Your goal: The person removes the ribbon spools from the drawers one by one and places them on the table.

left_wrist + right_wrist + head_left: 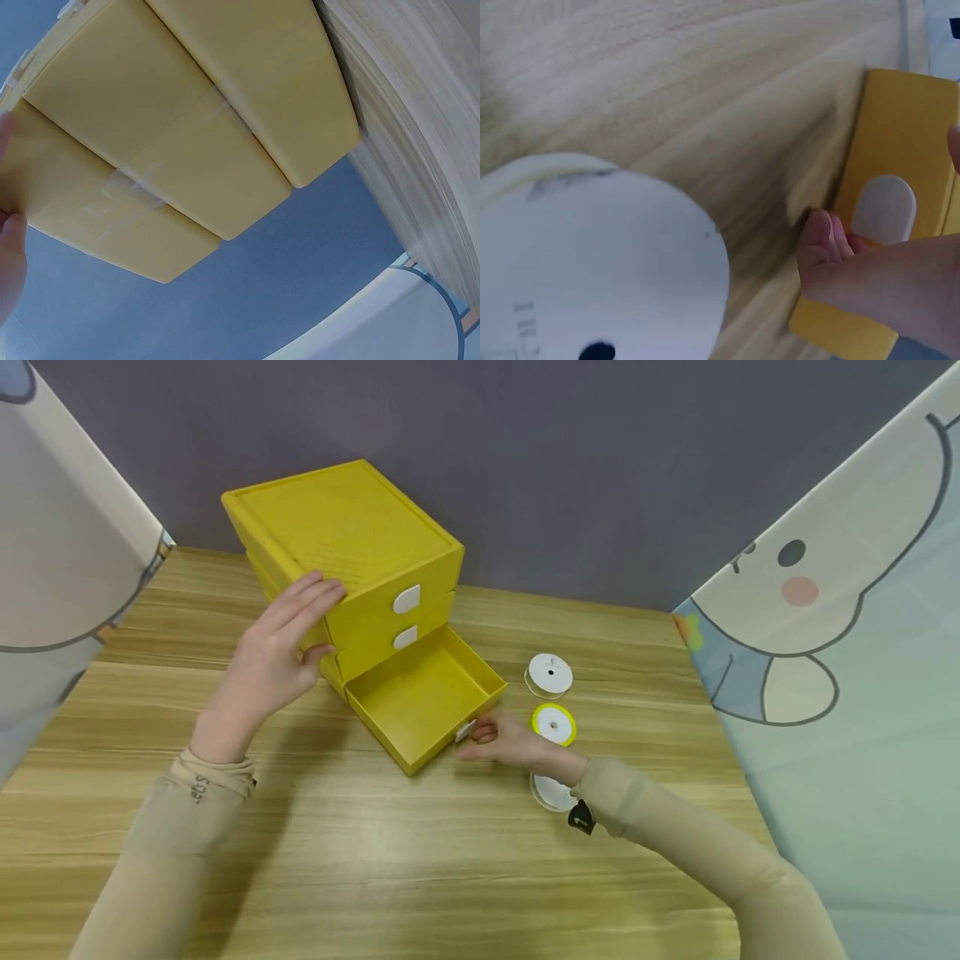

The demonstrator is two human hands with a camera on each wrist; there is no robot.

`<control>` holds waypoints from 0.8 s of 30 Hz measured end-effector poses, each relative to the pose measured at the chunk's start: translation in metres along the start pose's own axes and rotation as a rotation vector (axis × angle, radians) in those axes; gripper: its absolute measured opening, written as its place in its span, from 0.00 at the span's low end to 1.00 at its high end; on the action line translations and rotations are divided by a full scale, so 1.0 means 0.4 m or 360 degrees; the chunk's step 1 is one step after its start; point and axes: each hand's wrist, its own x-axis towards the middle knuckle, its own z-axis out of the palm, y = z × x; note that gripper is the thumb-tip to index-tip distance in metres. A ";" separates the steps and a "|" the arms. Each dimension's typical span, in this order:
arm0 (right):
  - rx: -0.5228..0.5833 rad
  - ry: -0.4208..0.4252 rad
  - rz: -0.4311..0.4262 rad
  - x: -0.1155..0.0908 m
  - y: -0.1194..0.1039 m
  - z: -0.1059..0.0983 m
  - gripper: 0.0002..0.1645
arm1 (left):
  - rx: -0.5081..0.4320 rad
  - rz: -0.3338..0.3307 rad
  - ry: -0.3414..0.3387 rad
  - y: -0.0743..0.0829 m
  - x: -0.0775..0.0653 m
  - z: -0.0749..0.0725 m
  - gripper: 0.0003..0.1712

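Observation:
A yellow drawer cabinet (345,527) stands at the back left, its bottom drawer (420,697) pulled out and bare inside. My left hand (273,647) rests at the cabinet's upper left front corner, fingers extended over the top edge and thumb lower down. In the left wrist view, part of that hand touches the yellow side wall (150,135). Beside the white handle (465,731) of the bottom drawer is my right hand (506,742), with loosely bent fingers. The right wrist view shows the handle (885,210) uncovered next to those fingers; no grip on it is visible.
Right of the drawer, a white spool (550,675), a yellow-rimmed spool (553,724) and another white spool (553,793) form a column; my right arm partly covers the nearest. A small black piece (581,817) lies beside it. A grey wall (562,485) rises behind the wooden table (360,877).

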 end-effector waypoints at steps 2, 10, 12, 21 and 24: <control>-0.0006 0.0021 -0.0004 0.010 0.004 0.008 0.29 | 0.0015 -0.0007 -0.0023 -0.001 -0.001 0.000 0.41; -0.0068 0.0134 0.0057 0.028 0.000 0.017 0.19 | 0.0050 -0.0029 -0.0086 -0.005 0.000 -0.002 0.39; -0.0079 0.0159 0.0087 0.030 -0.001 0.017 0.19 | 0.0061 -0.0024 -0.0091 -0.005 0.000 -0.003 0.39; -0.0132 0.0244 0.0081 0.052 -0.004 0.022 0.17 | 0.0055 -0.0034 -0.0096 -0.001 0.001 -0.006 0.38; -0.0136 0.0255 0.0087 0.060 -0.013 0.021 0.17 | 0.0045 -0.0036 -0.0084 -0.001 0.001 -0.005 0.38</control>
